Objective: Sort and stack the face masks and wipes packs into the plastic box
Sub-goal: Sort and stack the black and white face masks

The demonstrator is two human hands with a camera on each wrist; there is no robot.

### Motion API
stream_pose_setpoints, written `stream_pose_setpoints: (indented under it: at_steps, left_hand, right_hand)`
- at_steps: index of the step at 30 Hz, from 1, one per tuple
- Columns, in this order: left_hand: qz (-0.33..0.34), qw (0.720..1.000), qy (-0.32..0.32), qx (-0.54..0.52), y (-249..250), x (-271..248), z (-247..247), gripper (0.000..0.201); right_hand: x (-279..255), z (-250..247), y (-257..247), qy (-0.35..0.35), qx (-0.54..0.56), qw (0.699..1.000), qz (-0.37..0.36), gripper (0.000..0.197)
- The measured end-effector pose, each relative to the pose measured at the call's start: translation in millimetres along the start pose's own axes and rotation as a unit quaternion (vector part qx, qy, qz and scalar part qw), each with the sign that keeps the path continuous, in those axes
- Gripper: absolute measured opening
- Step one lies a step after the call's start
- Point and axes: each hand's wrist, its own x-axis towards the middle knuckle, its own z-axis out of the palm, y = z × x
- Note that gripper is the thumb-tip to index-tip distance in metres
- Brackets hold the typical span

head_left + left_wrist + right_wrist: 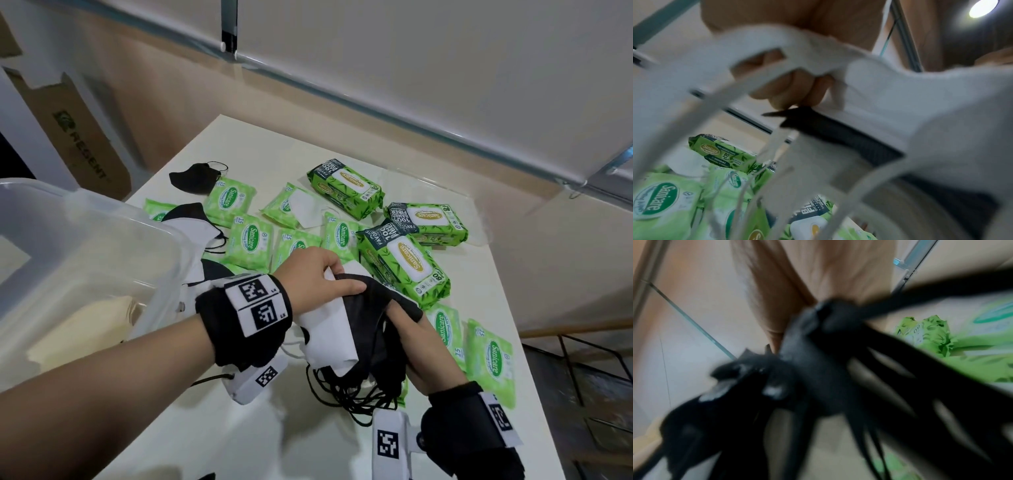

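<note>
Over the white table (pixel 260 442), my left hand (pixel 337 279) grips a bundle of white face masks (pixel 329 329), thumb lying on the black masks. My right hand (pixel 411 329) holds a bunch of black masks (pixel 373 332) with its loops dangling. The two bundles touch between my hands. In the left wrist view curled fingers (pixel 789 87) clasp the white mask (pixel 900 97) above a black one (pixel 838 134). The right wrist view is blurred, with black masks (pixel 818 378) below the hand (pixel 789 296). The clear plastic box (pixel 85 240) stands at the left. Small green wipes packs (pixel 251 240) and large packs (pixel 404 270) lie scattered behind.
More masks lie on the table: a black one (pixel 197 178) at the far left corner, black and white ones (pixel 195 222) by the box. A cardboard carton (pixel 78 137) leans behind the box. The table's right edge (pixel 534 394) drops to a railing.
</note>
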Motion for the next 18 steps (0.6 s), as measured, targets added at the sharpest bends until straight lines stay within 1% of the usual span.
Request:
stream_pose_setpoints:
  at_steps: [2,3,4,5,6,8,10,11,13,15,16,18]
  left_hand:
    - [-0.013,1.0,0.005,0.02,-1,0,2,0.036]
    - [-0.016,1.0,0.006,0.025,0,0,2,0.037]
    - [-0.016,0.999,0.004,0.031,0,0,4,0.037]
    - [-0.012,0.999,0.002,0.036,0,0,5,0.037]
    - [-0.008,0.999,-0.004,0.031,0,0,5,0.035]
    - [-0.003,1.0,-0.009,-0.014,1,-1,2,0.028]
    - [0.004,0.998,0.005,-0.063,1,0,-8,0.023]
    - [0.007,0.996,0.023,-0.085,1,3,-15,0.022]
    - [0.011,0.991,0.078,-0.109,-3,10,-28,0.016]
    - [0.018,0.987,0.129,-0.097,-8,15,-39,0.005]
    - [0.026,0.986,0.144,-0.086,-10,17,-43,0.002]
    - [0.038,0.984,0.163,-0.052,-17,18,-47,0.018]
  right_hand:
    - [0,-1,-1,-0.003,0.017,1.0,0.018,0.037]
    - [0,-2,0,-0.013,0.021,0.999,0.023,0.047]
    - [-1,-1,0,-0.023,0.03,0.999,0.025,0.053]
    - [-2,-1,0,-0.028,0.036,0.999,0.022,0.051]
    - [-2,-1,1,-0.027,0.037,0.999,0.013,0.043]
    - [-4,0,2,-0.006,0.021,1.0,-0.006,0.028]
    - [-3,-3,3,0.01,0.015,1.0,-0.006,0.024]
    - [-3,-5,3,0.015,0.021,1.0,-0.004,0.023]
    - [-4,-9,1,0.016,0.033,0.999,-0.003,0.022]
    - [-5,-14,-1,0.004,0.038,0.999,-0.004,0.02]
    - [-5,-16,-3,-0.005,0.037,0.999,-0.004,0.02]
    - [-5,-18,-4,-0.024,0.029,0.999,-0.003,0.022]
